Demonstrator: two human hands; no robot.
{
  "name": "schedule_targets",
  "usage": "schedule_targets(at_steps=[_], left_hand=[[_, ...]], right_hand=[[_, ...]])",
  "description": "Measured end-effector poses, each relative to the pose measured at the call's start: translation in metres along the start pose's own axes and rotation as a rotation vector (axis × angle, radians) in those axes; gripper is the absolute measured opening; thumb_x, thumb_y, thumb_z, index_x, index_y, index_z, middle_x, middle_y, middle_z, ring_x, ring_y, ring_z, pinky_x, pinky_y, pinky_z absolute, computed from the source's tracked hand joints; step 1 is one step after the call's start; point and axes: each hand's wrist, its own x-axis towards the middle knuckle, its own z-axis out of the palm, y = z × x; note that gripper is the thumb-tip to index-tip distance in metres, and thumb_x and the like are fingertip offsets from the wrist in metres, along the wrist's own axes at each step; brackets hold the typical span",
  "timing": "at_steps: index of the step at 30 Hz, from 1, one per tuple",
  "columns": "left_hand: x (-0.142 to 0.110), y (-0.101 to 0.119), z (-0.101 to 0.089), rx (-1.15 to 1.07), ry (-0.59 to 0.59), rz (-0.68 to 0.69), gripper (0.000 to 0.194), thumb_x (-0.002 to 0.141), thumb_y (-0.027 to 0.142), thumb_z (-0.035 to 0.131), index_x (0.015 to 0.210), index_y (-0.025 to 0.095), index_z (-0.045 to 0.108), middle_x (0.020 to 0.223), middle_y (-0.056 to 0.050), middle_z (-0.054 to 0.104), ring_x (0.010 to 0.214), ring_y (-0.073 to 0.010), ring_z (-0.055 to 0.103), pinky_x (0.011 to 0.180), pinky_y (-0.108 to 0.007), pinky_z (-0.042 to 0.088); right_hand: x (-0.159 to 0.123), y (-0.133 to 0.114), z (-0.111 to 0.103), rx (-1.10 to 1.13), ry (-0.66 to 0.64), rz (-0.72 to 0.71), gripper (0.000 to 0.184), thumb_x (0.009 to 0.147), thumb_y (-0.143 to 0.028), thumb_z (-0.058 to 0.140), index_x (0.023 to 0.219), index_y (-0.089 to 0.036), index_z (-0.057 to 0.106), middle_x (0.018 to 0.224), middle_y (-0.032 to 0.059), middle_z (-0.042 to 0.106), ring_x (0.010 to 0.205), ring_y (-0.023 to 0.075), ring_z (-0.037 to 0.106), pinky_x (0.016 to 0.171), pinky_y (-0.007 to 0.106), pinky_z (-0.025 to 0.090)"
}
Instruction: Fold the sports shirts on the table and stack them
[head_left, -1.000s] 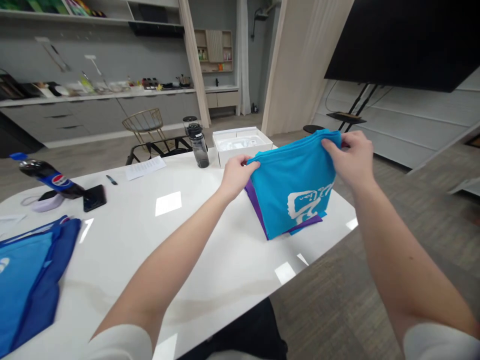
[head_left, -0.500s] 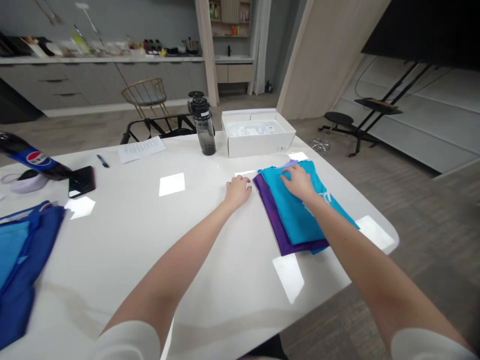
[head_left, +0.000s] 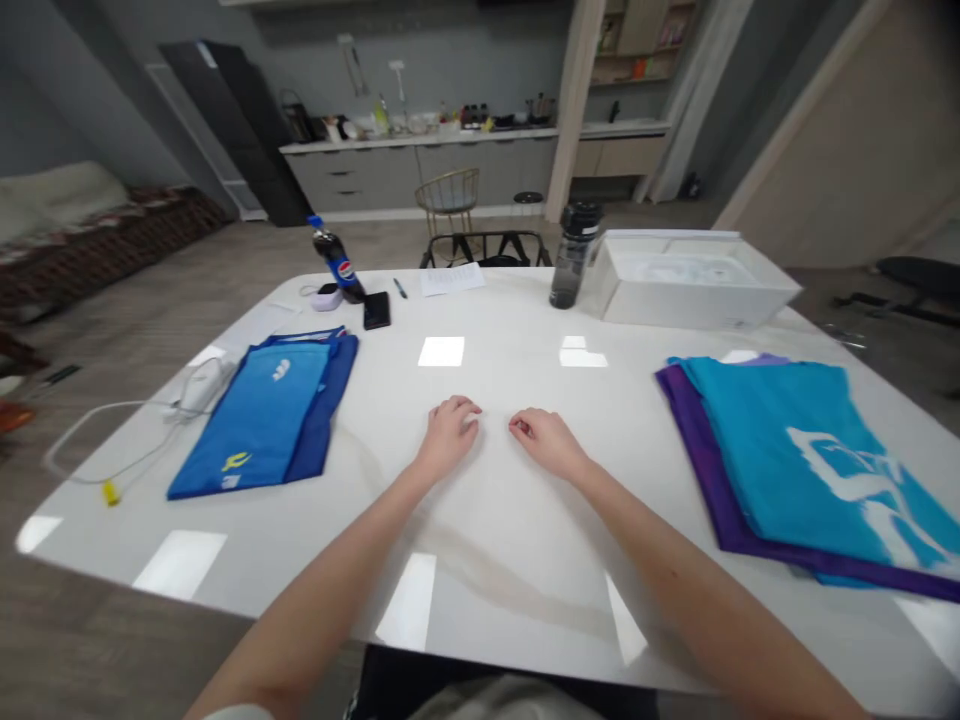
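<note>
The left hand point(head_left: 448, 437), fingers slightly apart, and right hand point(head_left: 551, 442), fingers curled together, were over the desk point(head_left: 487, 530), between folded blue fabric point(head_left: 270, 415) at left and turquoise fabric point(head_left: 772, 450) atop purple fabric point(head_left: 703, 470) at right.

I see a gray wall point(head_left: 480, 60) at the back, with a counter point(head_left: 420, 145) along it: white top, gray cabinets point(head_left: 375, 180) with dark handles, small bottles and pots on top. Tall dark fridge point(head_left: 232, 125) left of the counter. Far left, a sofa point(head_left: 75, 225) with a light cushion and a brown patterned cover. Floor point(head_left: 142, 310) is gray-brown, wood-like. I get a wire-back chair point(head_left: 448, 192) near the counter, a black chair point(head_left: 487, 248) right behind the table point(head_left: 480, 510), and a round stool point(head_left: 528, 197) between counter and table. Table is white, glossy, faintly veined, with bright light patches point(head_left: 441, 351) reflected in it. Right of the counter, beige curtain point(head_left: 576, 110), then a nook with a sink unit point(head_left: 619, 150) and open shelf point(head_left: 637, 45). Pale panel point(head_left: 817, 130) on the right. No window in my view.
</note>
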Motion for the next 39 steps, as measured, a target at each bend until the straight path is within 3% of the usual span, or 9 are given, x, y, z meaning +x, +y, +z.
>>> schedule_targets(at_steps=[3, 6, 9, 13, 18, 25, 30, 34, 39], left_hand=[[-0.027, -0.077, -0.067, 0.129, 0.182, -0.172, 0.027, 0.090, 0.020, 0.053, 0.113, 0.025, 0.067, 0.128, -0.008, 0.062, 0.123, -0.0239, 0.059, 0.110, -0.041, 0.042], [-0.036, -0.150, -0.138, 0.323, 0.352, -0.347, 0.032, 0.092, 0.020, 0.050, 0.120, 0.023, 0.065, 0.133, -0.011, 0.059, 0.127, -0.0270, 0.056, 0.111, -0.042, 0.040], [-0.034, -0.212, -0.192, 0.441, 0.399, -0.558, 0.041, 0.093, 0.022, 0.048, 0.132, 0.018, 0.058, 0.137, -0.016, 0.056, 0.127, -0.0315, 0.055, 0.108, -0.045, 0.042], [-0.024, -0.268, -0.222, 0.431, 0.307, -0.739, 0.044, 0.095, 0.030, 0.047, 0.137, 0.015, 0.051, 0.139, -0.019, 0.056, 0.125, -0.0330, 0.056, 0.101, -0.045, 0.046], [-0.014, -0.293, -0.223, 0.444, 0.201, -0.788, 0.031, 0.100, 0.032, 0.041, 0.119, 0.018, 0.062, 0.129, -0.016, 0.063, 0.120, -0.0332, 0.057, 0.098, -0.048, 0.046], [-0.017, -0.295, -0.221, 0.467, 0.159, -0.791, 0.038, 0.100, 0.028, 0.036, 0.123, 0.009, 0.059, 0.136, -0.025, 0.056, 0.129, -0.0382, 0.050, 0.104, -0.053, 0.041], [-0.025, -0.269, -0.223, 0.478, 0.215, -0.749, 0.036, 0.101, 0.024, 0.031, 0.122, 0.011, 0.057, 0.133, -0.023, 0.057, 0.128, -0.0378, 0.049, 0.105, -0.052, 0.038], [-0.019, -0.203, -0.211, 0.429, 0.286, -0.486, 0.030, 0.103, 0.025, 0.031, 0.114, 0.017, 0.058, 0.126, -0.018, 0.059, 0.123, -0.0336, 0.050, 0.105, -0.048, 0.035], [-0.017, -0.072, -0.167, 0.188, 0.133, 0.015, 0.021, 0.103, 0.023, 0.035, 0.102, 0.022, 0.056, 0.111, -0.011, 0.062, 0.110, -0.0280, 0.054, 0.099, -0.046, 0.038]], right_hand=[[0.036, -0.054, 0.039, -0.041, -0.003, -0.084, 0.020, 0.100, -0.027, 0.053, 0.100, -0.022, 0.072, 0.098, 0.0045, 0.073, 0.094, 0.0187, 0.063, 0.088, 0.032, 0.037], [0.069, -0.102, 0.072, -0.048, -0.015, -0.101, 0.021, 0.100, -0.024, 0.051, 0.103, -0.023, 0.071, 0.102, 0.0055, 0.074, 0.100, 0.0213, 0.062, 0.089, 0.036, 0.033], [0.090, -0.135, 0.096, -0.076, 0.009, -0.064, 0.025, 0.101, -0.021, 0.045, 0.107, -0.023, 0.069, 0.108, 0.0065, 0.074, 0.104, 0.0231, 0.060, 0.090, 0.038, 0.031], [0.099, -0.149, 0.112, -0.162, 0.084, -0.091, 0.024, 0.102, -0.022, 0.041, 0.111, -0.021, 0.064, 0.110, 0.0092, 0.074, 0.106, 0.0252, 0.060, 0.090, 0.039, 0.030], [0.099, -0.144, 0.116, -0.203, 0.085, -0.094, 0.021, 0.101, -0.021, 0.042, 0.108, -0.022, 0.062, 0.107, 0.0088, 0.074, 0.105, 0.0259, 0.061, 0.090, 0.039, 0.031], [0.100, -0.146, 0.117, -0.238, 0.090, -0.099, 0.022, 0.101, -0.022, 0.041, 0.108, -0.022, 0.062, 0.106, 0.0097, 0.074, 0.102, 0.0267, 0.061, 0.089, 0.040, 0.032], [0.098, -0.146, 0.115, -0.201, 0.095, -0.093, 0.022, 0.101, -0.024, 0.041, 0.109, -0.021, 0.062, 0.103, 0.0090, 0.073, 0.101, 0.0259, 0.061, 0.090, 0.040, 0.034], [0.096, -0.146, 0.114, -0.064, 0.164, -0.112, 0.030, 0.101, -0.037, 0.047, 0.122, -0.020, 0.058, 0.106, 0.0103, 0.069, 0.100, 0.0261, 0.062, 0.092, 0.040, 0.038], [0.094, -0.136, 0.095, 0.203, 0.345, -0.128, 0.074, 0.090, -0.046, 0.061, 0.154, -0.017, 0.035, 0.112, 0.0096, 0.061, 0.092, 0.0243, 0.060, 0.085, 0.038, 0.047]])
